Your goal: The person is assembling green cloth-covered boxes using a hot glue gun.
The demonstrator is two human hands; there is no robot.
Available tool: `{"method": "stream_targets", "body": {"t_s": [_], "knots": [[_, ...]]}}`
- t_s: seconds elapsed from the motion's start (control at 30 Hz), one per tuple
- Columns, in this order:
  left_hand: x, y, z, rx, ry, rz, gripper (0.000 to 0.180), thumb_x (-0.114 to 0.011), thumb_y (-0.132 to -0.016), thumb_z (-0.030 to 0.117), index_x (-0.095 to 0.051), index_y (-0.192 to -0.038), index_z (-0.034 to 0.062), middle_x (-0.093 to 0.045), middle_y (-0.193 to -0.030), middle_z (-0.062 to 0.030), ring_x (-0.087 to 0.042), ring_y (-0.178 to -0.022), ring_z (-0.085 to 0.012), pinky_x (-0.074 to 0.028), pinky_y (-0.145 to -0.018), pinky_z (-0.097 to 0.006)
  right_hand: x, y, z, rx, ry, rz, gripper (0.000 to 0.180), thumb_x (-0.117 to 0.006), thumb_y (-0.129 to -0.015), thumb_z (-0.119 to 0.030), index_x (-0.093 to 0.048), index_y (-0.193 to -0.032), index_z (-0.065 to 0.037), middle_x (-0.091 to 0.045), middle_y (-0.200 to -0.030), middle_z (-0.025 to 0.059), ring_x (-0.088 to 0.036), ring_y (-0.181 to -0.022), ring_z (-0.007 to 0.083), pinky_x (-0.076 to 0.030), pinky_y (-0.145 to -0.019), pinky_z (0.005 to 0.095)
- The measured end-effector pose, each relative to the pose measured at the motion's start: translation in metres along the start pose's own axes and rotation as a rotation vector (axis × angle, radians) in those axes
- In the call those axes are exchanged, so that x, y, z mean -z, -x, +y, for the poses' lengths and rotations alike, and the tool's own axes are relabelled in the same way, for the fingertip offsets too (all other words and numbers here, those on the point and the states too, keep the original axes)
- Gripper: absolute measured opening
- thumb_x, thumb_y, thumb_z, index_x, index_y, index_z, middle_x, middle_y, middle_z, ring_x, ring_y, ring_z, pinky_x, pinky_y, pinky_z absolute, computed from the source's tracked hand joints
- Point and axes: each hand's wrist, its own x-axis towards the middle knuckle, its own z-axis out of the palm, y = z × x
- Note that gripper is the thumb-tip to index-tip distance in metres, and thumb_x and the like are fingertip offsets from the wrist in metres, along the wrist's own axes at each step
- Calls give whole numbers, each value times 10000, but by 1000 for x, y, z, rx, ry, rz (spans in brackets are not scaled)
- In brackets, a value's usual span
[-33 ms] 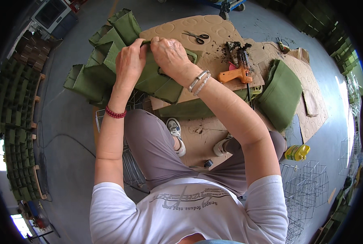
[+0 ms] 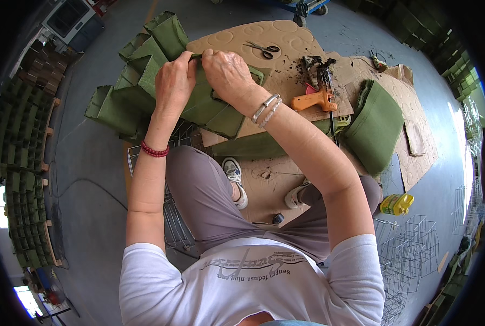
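Both of my hands are closed at the upper edge of a green fabric piece (image 2: 212, 111), which seems to have thin wire along it. My left hand (image 2: 173, 79) pinches the edge. Close beside it, my right hand (image 2: 226, 75) grips the same edge, fingers curled. A short bit of dark green shows between the fists; the fingertips are mostly hidden. Left of my hands stand several open green fabric boxes (image 2: 150, 62). Right of the piece, black-handled scissors (image 2: 267, 51) and an orange glue gun (image 2: 314, 100) with a blackened front lie on the cardboard (image 2: 286, 33).
A stack of folded green fabric (image 2: 377, 130) lies at the right of the work surface. On the floor are a yellow jug (image 2: 397, 204) and wire frames (image 2: 413, 244). Green boxes on pallets (image 2: 20, 157) line the left side. A cable (image 2: 93, 182) crosses the floor.
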Motion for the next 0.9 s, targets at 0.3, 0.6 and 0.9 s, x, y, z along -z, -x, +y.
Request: {"method": "stream_targets", "body": {"t_s": [0.3,0.6,0.9], "knots": [[17,4,-6,5,145,-121,152,-629,-855,96,-585,-924,-33,-645,-747,-218,-642,-725,-391,-497,-639,-461,-1,1,-2,22,80,-34,92,-594,-786,-87,-619,-810,-2,-670,-752,145,-686,-744,260,-545,-656,324],[16,17,-6,67,-119,-115,87,-627,-821,53,-584,-826,-23,-624,-701,-231,-632,-698,-398,-498,-627,-467,-7,-1,-8,42,13,-44,77,-574,-772,-42,-576,-837,-1,-659,-727,156,-675,-726,295,-540,-652,351],[28,21,-7,101,106,-186,156,-645,-819,75,-533,-778,-25,-540,-581,-197,-569,-568,-384,-416,-527,-443,0,0,-11,39,28,-112,78,-624,-775,-102,-687,-783,-56,-685,-778,121,-691,-787,256,-542,-706,336]]}}
